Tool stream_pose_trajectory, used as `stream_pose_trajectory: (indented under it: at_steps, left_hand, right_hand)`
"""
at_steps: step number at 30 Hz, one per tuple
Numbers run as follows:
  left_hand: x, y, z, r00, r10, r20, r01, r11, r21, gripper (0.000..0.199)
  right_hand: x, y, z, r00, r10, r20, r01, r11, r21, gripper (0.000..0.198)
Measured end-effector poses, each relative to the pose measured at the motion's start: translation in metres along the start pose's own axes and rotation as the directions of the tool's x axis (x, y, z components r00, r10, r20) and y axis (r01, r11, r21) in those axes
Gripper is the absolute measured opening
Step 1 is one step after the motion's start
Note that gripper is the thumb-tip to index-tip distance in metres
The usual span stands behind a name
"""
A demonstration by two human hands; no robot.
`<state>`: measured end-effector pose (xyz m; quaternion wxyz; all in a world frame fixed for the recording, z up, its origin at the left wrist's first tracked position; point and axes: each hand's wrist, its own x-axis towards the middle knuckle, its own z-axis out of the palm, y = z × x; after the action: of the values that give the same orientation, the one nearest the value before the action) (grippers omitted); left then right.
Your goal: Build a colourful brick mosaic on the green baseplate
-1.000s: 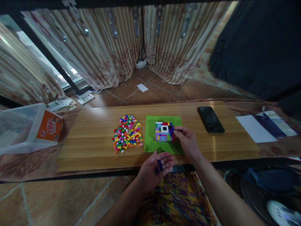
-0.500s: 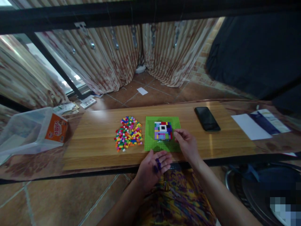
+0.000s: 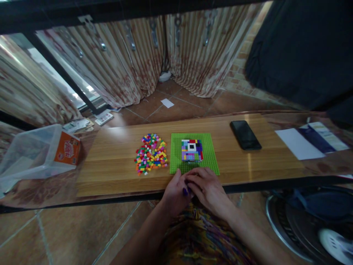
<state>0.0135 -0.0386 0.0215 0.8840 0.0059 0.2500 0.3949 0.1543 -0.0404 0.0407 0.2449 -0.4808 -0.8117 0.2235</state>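
Note:
My left hand is cupped palm up at the table's front edge, holding a few small dark purple toy bricks. Over that palm bends my right hand, its fingers drawn together among the bricks; their tips partly hide what is between them. Just beyond both hands lies a green baseplate. On it stands a square, multicoloured block build with a white ring and a black centre on top. To its left, a heap of loose small bricks in many colours is spread on the wooden board.
A black phone lies on the wooden board, right of the baseplate. Papers rest farther right. At the left end sits a clear plastic bin with an orange label. A round dark object stands below the table's right side.
My right hand has left the right side of the block build and come down to my left palm. My left hand has curled more around the purple bricks.

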Motion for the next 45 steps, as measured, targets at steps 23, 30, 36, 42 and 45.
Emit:
stream_pose_trajectory:
  at_steps: [23, 30, 36, 42, 45]
  left_hand:
    - [-0.005, -0.002, -0.003, 0.989, -0.010, -0.147, 0.027, 0.993, 0.116, 0.044]
    - [-0.007, 0.002, 0.000, 0.985, -0.026, -0.172, 0.041, 0.996, 0.084, 0.040]
    - [-0.007, 0.003, 0.001, 0.984, -0.036, -0.172, 0.051, 0.995, 0.083, 0.039]
    - [-0.005, 0.003, -0.005, 0.989, -0.058, -0.139, 0.067, 0.996, 0.060, 0.039]
    - [-0.005, 0.004, -0.005, 0.990, -0.058, -0.132, 0.066, 0.996, 0.057, 0.039]
  right_hand:
    - [0.037, 0.060, -0.017, 0.860, 0.393, -0.325, -0.283, 0.899, 0.335, 0.023]
    - [0.046, 0.049, -0.019, 0.890, 0.273, -0.366, -0.249, 0.962, 0.111, 0.022]
    - [0.055, 0.047, -0.020, 0.915, 0.260, -0.308, -0.266, 0.964, 0.022, 0.016]
    - [0.059, 0.044, -0.026, 0.943, 0.213, -0.256, -0.235, 0.970, -0.060, 0.018]
    - [0.060, 0.046, -0.026, 0.943, 0.217, -0.252, -0.236, 0.971, -0.046, 0.018]
